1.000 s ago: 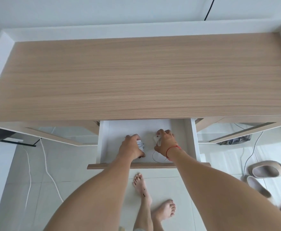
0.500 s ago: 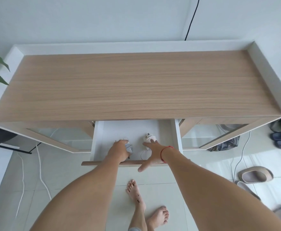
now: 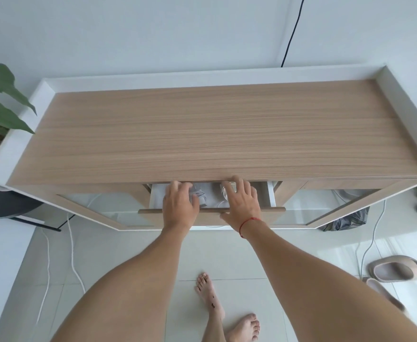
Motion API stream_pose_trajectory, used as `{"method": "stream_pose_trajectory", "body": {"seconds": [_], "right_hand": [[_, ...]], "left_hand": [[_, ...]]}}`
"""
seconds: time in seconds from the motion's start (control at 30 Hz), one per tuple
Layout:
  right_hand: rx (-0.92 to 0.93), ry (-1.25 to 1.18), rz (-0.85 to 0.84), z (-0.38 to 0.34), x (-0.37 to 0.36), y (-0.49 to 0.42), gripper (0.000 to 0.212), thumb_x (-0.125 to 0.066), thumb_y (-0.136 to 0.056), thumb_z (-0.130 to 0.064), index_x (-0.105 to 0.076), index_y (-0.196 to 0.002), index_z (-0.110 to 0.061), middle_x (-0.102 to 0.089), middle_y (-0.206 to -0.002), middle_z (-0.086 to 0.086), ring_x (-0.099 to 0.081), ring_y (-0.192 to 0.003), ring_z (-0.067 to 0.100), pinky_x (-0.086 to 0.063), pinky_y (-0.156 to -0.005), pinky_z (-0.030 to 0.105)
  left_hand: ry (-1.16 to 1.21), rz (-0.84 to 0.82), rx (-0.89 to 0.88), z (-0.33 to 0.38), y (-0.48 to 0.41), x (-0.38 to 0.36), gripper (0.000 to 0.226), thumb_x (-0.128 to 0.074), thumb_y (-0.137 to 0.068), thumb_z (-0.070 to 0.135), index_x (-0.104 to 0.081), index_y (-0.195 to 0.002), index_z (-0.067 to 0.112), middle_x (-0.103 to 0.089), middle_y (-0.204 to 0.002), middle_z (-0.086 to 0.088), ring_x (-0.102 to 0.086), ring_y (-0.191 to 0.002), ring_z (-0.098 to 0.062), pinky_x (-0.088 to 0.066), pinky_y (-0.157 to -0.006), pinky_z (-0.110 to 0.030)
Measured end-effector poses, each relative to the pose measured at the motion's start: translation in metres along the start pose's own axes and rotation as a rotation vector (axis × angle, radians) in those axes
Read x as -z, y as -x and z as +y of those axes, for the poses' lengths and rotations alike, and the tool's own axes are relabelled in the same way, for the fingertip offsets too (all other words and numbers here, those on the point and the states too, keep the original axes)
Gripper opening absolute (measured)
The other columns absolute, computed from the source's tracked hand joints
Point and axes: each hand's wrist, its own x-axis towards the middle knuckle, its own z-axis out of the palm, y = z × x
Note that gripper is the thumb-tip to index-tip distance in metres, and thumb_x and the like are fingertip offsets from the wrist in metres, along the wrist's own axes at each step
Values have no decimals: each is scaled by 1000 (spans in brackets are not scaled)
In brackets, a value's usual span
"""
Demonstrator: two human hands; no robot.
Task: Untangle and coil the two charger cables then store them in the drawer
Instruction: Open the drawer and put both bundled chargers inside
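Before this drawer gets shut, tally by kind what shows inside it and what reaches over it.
Charger cables visible in the white-lined wooden drawer: 2 (grey coiled cable bundle, white coiled cable bundle)
Bare hands over it: 2 (left hand, right hand)
Total: 4

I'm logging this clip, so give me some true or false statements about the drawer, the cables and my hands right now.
1. The drawer is fully shut. False: it is partly open.
2. A grey cable and a white cable lie in the drawer. True.
3. The left hand and right hand reach over the drawer front. True.
4. The plant is right of the desk. False: it is on the left.
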Motion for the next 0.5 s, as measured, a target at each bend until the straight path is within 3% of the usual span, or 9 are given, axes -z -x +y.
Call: {"method": "stream_pose_trajectory", "body": {"seconds": [0.1,0.17,0.23,0.37,0.5], "right_hand": [[-37,27,-17,2,5,-20,93,-67,-83,-29,-7,-152,-20,1,-160,10,0,-148,27,-6,-119,42],[-40,46,-85,7,10,-36,93,-65,-85,-36,-3,-152,-19,5,-161,9,5,-149,25,-2,-120,43],[-26,59,-112,13,14,-48,89,-62,-87,-41,-5,-152,-20,3,-161,7,2,-149,24,-5,-120,42],[-50,40,-78,15,13,-67,82,-60,-90,-40,-9,-152,-23,-2,-161,6,-2,-149,22,-10,-119,41],[-43,38,-97,14,12,-71,85,-58,-90,-40,-2,-153,-24,6,-161,6,4,-149,23,-4,-120,45]], "left_hand": [[-53,4,-33,-1,-13,-2,51,-56,-90,22,-45,-141,16,-35,-149,-11,-31,-136,-30,-30,-112,-42],[-97,-79,-59,-5,-24,-5,56,-47,-97,26,-31,-150,17,-17,-161,-8,-13,-149,-25,-12,-121,-42],[-113,-135,-67,-7,-33,-8,52,-38,-102,30,-28,-151,18,-14,-162,-5,-8,-150,-20,-4,-121,-41],[-59,-140,-43,-3,-50,-7,46,-31,-104,30,-35,-149,18,-20,-161,-5,-13,-149,-21,-7,-120,-41],[-8,-180,-5,0,-72,-2,45,-29,-105,29,-35,-149,20,-19,-161,-2,-12,-150,-20,-6,-120,-38]]}}
